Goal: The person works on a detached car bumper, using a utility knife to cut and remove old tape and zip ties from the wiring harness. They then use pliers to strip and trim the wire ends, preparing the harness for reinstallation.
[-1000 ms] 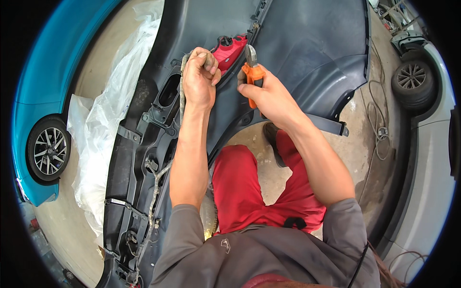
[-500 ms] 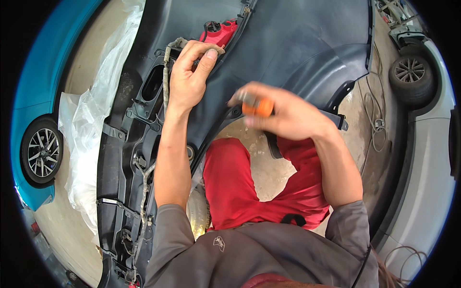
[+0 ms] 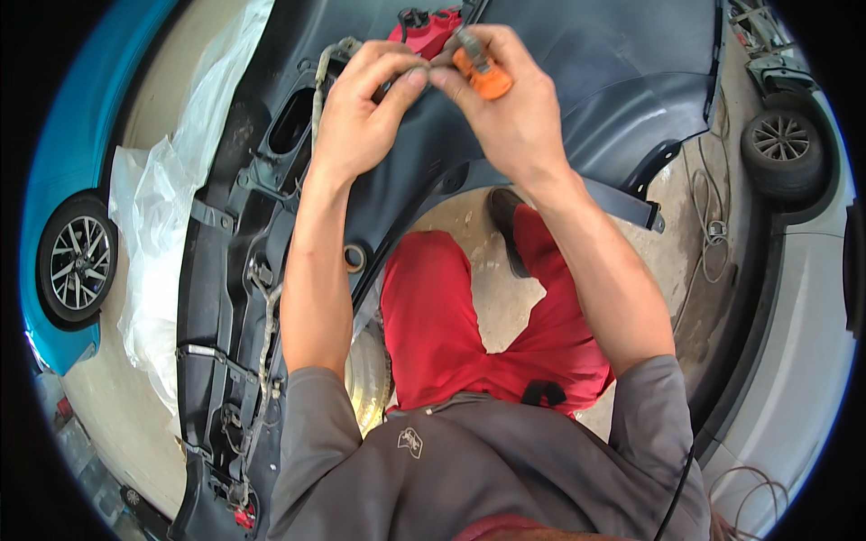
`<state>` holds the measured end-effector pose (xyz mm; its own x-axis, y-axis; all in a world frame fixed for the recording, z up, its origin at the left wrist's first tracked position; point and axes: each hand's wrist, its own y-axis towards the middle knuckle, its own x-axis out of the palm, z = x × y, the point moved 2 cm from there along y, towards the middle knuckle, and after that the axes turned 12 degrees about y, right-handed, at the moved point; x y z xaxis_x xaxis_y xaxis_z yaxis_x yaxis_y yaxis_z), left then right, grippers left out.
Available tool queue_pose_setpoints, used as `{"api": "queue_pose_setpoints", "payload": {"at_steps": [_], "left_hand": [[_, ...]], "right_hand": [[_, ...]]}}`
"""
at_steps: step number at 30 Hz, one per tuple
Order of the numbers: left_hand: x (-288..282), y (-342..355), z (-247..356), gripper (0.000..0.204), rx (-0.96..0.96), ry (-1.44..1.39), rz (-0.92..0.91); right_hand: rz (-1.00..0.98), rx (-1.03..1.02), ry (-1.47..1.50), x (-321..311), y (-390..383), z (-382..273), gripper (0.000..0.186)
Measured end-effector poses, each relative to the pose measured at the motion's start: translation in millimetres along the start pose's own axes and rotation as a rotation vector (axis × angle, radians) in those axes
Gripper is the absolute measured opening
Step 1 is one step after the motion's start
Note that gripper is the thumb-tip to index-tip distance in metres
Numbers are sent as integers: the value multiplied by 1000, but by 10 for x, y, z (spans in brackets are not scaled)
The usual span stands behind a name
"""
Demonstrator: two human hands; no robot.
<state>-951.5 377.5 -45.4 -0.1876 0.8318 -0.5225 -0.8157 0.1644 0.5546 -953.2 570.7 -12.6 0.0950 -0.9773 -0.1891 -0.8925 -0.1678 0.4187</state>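
My left hand (image 3: 365, 113) is closed in a pinch above a dark grey car body panel (image 3: 613, 68). What lies between its fingertips is mostly hidden. My right hand (image 3: 528, 104) meets it fingertip to fingertip, its thumb and forefinger pressed together. Tucked in the right hand is a small tool with an orange handle (image 3: 492, 83) and a grey metal part; its exact kind does not show. Just beyond both hands sits a red lamp-like part (image 3: 424, 38) with black fittings. A tan ring, like a tape roll (image 3: 354, 259), lies beside my left forearm.
A long black bumper-like part (image 3: 212, 316) with a wrapped wiring harness (image 3: 264, 361) runs along my left. White plastic sheeting (image 3: 153, 270) lies beyond it, near a blue car (image 3: 63, 352). On the right are a silver car (image 3: 803, 307) and a cable (image 3: 713, 230) on the floor.
My right hand has swung up and away from me with the orange-handled tool and joined my left hand. The left hand has shifted slightly; the thin brownish piece at its fingertips is now mostly covered.
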Motion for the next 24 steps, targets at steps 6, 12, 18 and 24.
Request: {"api": "queue_pose_setpoints", "payload": {"at_steps": [6, 12, 18, 24], "left_hand": [[-53, 38, 111, 17, 69, 176, 12], [-47, 48, 153, 16, 52, 249, 84], [-13, 54, 125, 16, 28, 220, 116], [-13, 69, 200, 14, -26, 189, 134]], "right_hand": [[66, -100, 35, 7, -63, -259, 24], [68, 17, 6, -28, -64, -414, 32], [71, 112, 181, -26, -55, -259, 23], [76, 201, 311, -17, -47, -272, 18]]}}
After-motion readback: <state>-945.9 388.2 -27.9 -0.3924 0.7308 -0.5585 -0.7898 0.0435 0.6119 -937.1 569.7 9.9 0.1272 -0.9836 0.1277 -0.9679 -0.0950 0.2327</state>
